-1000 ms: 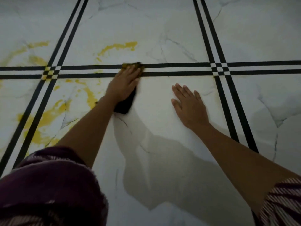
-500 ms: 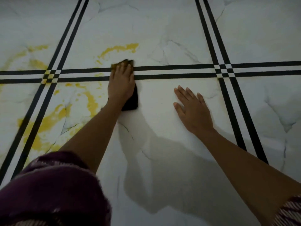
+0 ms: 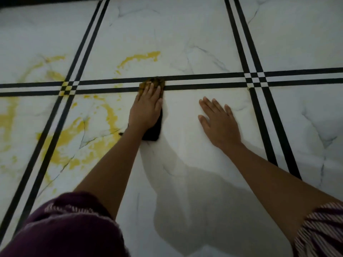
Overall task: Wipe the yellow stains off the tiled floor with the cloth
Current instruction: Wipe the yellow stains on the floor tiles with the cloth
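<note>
My left hand (image 3: 146, 110) presses flat on a dark cloth (image 3: 154, 131) whose front edge, soiled yellow-brown, lies on the black double line (image 3: 204, 81) across the floor. Yellow stains (image 3: 74, 138) smear the white marble tile left of the hand. A curved yellow streak (image 3: 141, 57) marks the tile beyond the line. More faint stains (image 3: 7, 119) spread at the far left. My right hand (image 3: 219, 123) rests flat and open on the tile right of the cloth, holding nothing.
Black double lines (image 3: 267, 115) cross the white marble floor in a grid. My purple sleeve (image 3: 61, 229) fills the lower left and a striped sleeve (image 3: 323, 232) the lower right. A dark edge (image 3: 46, 1) runs along the top left.
My left hand slid the cloth left along the black line, then back right to about where it began. The right hand has stayed planted.
</note>
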